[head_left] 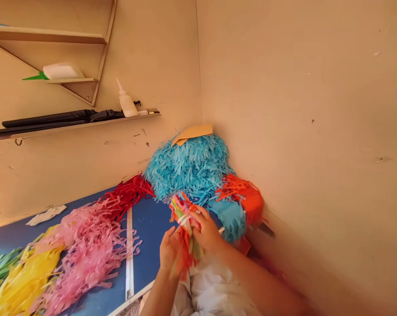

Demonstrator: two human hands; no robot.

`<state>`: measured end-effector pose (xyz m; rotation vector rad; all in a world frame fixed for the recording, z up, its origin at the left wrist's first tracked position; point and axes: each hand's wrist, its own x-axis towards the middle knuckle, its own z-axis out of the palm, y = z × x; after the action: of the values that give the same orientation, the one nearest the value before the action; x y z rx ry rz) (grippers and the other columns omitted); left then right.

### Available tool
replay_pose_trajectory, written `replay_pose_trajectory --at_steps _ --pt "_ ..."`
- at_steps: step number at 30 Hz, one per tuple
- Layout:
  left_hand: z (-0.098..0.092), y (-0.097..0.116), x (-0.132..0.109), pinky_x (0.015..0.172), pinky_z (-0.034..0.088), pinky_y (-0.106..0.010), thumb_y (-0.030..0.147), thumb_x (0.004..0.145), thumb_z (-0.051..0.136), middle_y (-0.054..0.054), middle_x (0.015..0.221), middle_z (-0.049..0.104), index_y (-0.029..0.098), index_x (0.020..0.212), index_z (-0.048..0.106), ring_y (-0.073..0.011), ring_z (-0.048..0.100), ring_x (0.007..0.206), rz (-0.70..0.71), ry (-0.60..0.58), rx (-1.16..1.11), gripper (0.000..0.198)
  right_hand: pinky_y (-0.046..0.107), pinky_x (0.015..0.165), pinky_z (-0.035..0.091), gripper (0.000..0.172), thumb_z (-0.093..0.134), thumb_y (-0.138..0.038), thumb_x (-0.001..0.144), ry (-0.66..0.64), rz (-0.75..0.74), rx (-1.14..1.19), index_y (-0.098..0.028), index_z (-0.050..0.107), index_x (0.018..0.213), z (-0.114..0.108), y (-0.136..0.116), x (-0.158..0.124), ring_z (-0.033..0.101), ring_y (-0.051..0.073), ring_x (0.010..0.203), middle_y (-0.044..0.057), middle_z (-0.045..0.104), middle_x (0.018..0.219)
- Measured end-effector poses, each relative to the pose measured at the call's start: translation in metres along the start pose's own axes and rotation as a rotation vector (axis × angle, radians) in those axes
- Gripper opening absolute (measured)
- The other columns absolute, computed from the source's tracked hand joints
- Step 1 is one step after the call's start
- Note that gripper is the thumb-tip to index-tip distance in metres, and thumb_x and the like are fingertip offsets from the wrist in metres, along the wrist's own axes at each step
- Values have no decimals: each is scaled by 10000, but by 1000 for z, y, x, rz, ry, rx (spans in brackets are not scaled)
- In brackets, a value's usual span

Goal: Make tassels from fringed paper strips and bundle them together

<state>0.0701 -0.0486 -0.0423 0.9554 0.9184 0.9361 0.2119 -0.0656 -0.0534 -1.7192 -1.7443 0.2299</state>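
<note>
A bundle of multicoloured paper strips [182,213], orange, green, pink and white, is held up over the front edge of the blue table [149,237]. My right hand [207,228] grips it around the middle from the right. On the lower left, my left hand [171,250] closes against the hanging orange strips, its fingers partly hidden behind them. Just beyond my hands rises a large heap of light-blue fringed paper [192,166]. Blue fringe [229,215] and orange fringed paper [251,202] lie to the right of it.
Red [129,193], pink [89,250], yellow [30,276] and green [1,267] paper fringes spread across the table's left. A folded orange sheet [193,133] tops the blue heap. Wall shelves hold a black flat iron [53,119] and glue bottles [128,104]. A wall closes the right side.
</note>
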Motion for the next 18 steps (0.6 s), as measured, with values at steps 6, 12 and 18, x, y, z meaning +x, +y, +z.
replay_pose_trajectory --at_steps 6,12,18 --pt "-7 -15 21 1024 427 -521 478 852 494 -145 1186 677 179 1140 662 -343 570 1207 427 189 668 447 559 1041 383 528 678 -258 818 -155 -68 -166 -321 584 1333 -10 45 45 484 342 1264 88 502 1441" --pt "17 9 105 1200 176 -508 456 858 511 -62 1412 583 251 1265 633 -285 391 1410 708 -169 1140 472 566 1163 167 535 668 -404 859 -45 -108 -177 -281 548 1366 -32 55 12 242 322 1438 85 330 1569" --pt "21 -20 158 1151 182 -613 536 901 390 -236 1466 477 45 1224 623 -410 271 1446 788 -397 1429 633 397 1052 423 291 481 -314 963 291 393 10 -232 635 1196 -59 131 -138 544 215 1206 81 618 1281"
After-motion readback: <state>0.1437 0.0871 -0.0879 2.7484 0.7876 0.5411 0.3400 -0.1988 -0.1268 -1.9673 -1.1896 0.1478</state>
